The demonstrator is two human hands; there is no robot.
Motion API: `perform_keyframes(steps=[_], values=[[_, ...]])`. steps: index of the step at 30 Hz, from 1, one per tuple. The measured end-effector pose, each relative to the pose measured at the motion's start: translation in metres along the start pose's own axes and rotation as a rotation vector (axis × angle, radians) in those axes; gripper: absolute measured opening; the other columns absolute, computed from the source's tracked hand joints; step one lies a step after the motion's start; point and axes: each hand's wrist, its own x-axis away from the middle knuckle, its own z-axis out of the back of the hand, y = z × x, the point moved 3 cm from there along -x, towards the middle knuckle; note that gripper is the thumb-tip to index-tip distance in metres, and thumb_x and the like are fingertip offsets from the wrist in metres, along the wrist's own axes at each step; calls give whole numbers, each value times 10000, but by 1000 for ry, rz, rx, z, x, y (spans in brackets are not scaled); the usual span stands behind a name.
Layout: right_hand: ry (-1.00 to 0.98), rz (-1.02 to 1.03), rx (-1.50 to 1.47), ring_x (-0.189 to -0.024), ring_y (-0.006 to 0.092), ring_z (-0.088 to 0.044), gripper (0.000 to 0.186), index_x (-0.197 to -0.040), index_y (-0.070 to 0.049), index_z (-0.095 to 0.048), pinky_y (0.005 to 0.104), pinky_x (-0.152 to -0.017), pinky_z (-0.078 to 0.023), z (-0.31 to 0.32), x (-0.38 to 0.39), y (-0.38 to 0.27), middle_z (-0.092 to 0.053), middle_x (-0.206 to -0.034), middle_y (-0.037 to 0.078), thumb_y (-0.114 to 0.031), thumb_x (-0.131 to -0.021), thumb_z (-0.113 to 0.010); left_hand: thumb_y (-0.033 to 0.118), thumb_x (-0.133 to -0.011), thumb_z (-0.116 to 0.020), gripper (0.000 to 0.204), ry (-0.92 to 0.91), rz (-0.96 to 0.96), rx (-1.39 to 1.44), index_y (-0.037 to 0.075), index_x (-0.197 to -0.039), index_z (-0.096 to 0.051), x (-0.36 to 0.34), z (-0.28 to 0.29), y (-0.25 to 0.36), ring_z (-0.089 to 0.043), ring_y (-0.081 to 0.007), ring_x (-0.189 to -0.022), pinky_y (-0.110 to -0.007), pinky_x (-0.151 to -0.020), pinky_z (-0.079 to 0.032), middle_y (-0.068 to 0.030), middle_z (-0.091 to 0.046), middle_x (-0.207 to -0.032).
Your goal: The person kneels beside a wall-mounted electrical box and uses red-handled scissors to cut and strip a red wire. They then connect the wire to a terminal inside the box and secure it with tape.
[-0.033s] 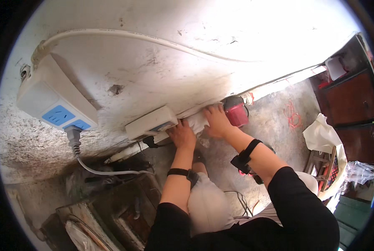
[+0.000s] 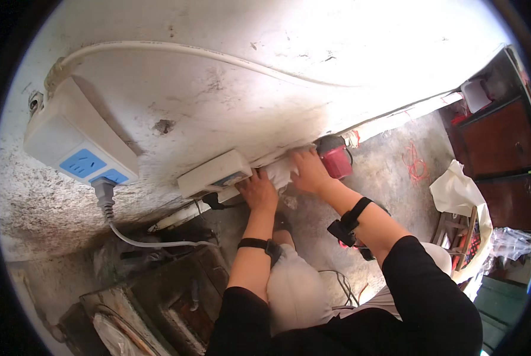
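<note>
Low against the wall, my left hand [image 2: 259, 190] rests with its fingers stretched out beside the right end of a white socket box [image 2: 216, 174]. To its right, my right hand [image 2: 309, 172] lies with fingers spread, their tips toward the wall. Between the two is a crumpled white piece of material [image 2: 281, 171], cloth or plastic, I cannot tell which. Both hands touch it or lie at its edges. A red container with a dark top [image 2: 336, 161] stands just right of my right hand. A black plug [image 2: 212, 200] hangs under the socket box.
A larger white socket box [image 2: 78, 136] with blue outlets and a grey plug [image 2: 105, 193] is on the wall at left. Dark wooden furniture [image 2: 152, 291] stands lower left. At right are a cloth-draped wooden frame [image 2: 455, 237], a brown cabinet [image 2: 497, 145] and red string [image 2: 415, 165].
</note>
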Motion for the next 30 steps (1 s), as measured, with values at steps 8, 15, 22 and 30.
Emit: perform_keyframes(steps=[8, 15, 22, 30], values=[[-20, -51, 402, -1158, 298, -428, 295, -1004, -36, -555, 535, -1000, -244, 10, -1, 15, -575, -1055, 130, -134, -726, -551, 136, -758, -582, 465, 23, -117, 243, 82, -1209, -483, 1, -1, -28, -443, -375, -1103, -545, -923, -336, -170, -456, -1203], [-191, -121, 460, -1105, 315, -463, 252, -981, -34, -571, 620, -981, -215, 4, -12, 20, -601, -998, 124, -134, -752, -538, 132, -756, -610, 458, -143, 69, 43, 51, -1193, -497, 6, 24, -21, -499, -373, -1060, -488, -861, -411, -193, -512, -1137], [-364, -199, 457, -1050, 305, -519, 248, -988, -70, -621, 640, -978, -176, 8, -28, 13, -639, -967, 122, -161, -792, -501, 143, -804, -578, 383, -631, 73, 61, 78, -1175, -512, -29, 27, -24, -562, -324, -1047, -441, -837, -467, -139, -563, -1162], [-269, -76, 247, -1086, 274, -489, 363, -1072, -20, -557, 521, -1025, -223, 27, -16, 4, -589, -1031, 134, -118, -723, -577, 282, -767, -614, 648, -706, 118, 75, 74, -1326, -361, -39, 11, -23, -486, -322, -1165, -433, -918, -429, -175, -420, -1332]])
